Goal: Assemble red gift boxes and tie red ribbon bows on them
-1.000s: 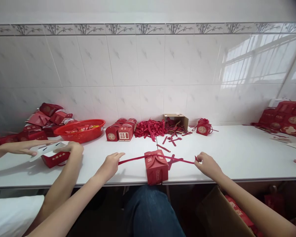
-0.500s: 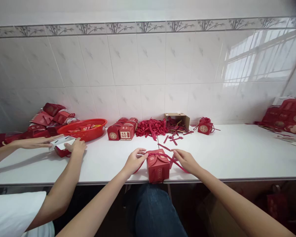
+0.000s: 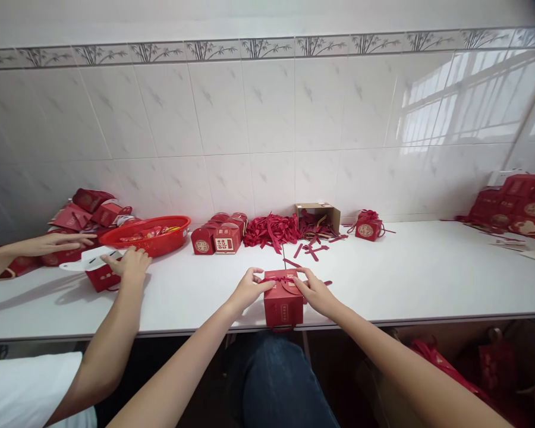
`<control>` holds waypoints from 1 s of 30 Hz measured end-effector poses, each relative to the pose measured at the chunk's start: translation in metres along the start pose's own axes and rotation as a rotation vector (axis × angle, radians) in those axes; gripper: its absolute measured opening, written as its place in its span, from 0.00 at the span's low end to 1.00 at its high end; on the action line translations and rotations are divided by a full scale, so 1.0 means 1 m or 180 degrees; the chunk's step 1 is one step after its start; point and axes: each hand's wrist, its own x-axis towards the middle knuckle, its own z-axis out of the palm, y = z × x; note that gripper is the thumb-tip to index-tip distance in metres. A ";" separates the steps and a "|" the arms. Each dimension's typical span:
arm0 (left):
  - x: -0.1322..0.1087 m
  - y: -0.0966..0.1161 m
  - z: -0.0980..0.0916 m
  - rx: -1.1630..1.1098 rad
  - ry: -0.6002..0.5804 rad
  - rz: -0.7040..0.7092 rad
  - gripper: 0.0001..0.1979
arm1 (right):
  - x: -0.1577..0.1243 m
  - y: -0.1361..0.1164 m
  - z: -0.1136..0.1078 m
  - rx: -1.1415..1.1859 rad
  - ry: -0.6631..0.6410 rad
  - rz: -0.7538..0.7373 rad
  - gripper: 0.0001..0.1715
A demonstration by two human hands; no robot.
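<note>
A red gift box [image 3: 284, 310] with pale printing stands near the table's front edge, its curved top flaps folded over. A red ribbon [image 3: 282, 279] crosses its top. At the left top edge, my left hand [image 3: 249, 290] has its thumb and fingers closed on the ribbon. My right hand [image 3: 315, 292] grips the ribbon at the right top edge, its thumb and index finger against the box. The ribbon's ends are mostly hidden by the hands. Behind the box lie loose ribbon strips [image 3: 312, 251].
At left, a co-worker's hands [image 3: 134, 261] are at a red box with raised white flaps [image 3: 89, 260]. A red basin [image 3: 167, 242] holds packets. Finished boxes [image 3: 227, 238], a ribbon heap [image 3: 271, 232], an open carton [image 3: 334, 220] and a tied box [image 3: 369, 229] line the wall.
My right hand has moved left onto the box top, and the ribbon tails beside the box no longer show. The co-worker's left hand has lifted away from the white flaps, which have spread.
</note>
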 end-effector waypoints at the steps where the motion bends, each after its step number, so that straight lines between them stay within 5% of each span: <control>1: 0.000 -0.001 -0.002 0.0024 0.0000 0.0005 0.27 | 0.000 0.001 -0.003 0.0028 0.0018 0.0016 0.24; 15: -0.008 0.005 -0.017 0.0627 0.0081 0.0482 0.27 | -0.007 -0.008 -0.036 0.0030 -0.0295 -0.0322 0.17; 20: -0.005 0.009 -0.022 0.1013 0.0014 0.0431 0.20 | -0.013 -0.017 -0.045 -0.0801 -0.0371 -0.0786 0.13; 23: 0.002 0.008 -0.033 0.1058 -0.0305 0.0124 0.16 | -0.016 -0.022 -0.048 -0.1147 -0.0248 -0.0872 0.12; 27: 0.008 0.019 -0.046 0.1055 -0.1364 -0.0441 0.14 | -0.014 -0.029 -0.039 -0.1338 0.0401 -0.0811 0.14; 30: 0.005 0.035 -0.045 0.0778 -0.1832 -0.0425 0.18 | -0.008 -0.036 -0.029 -0.1188 0.0851 -0.0733 0.14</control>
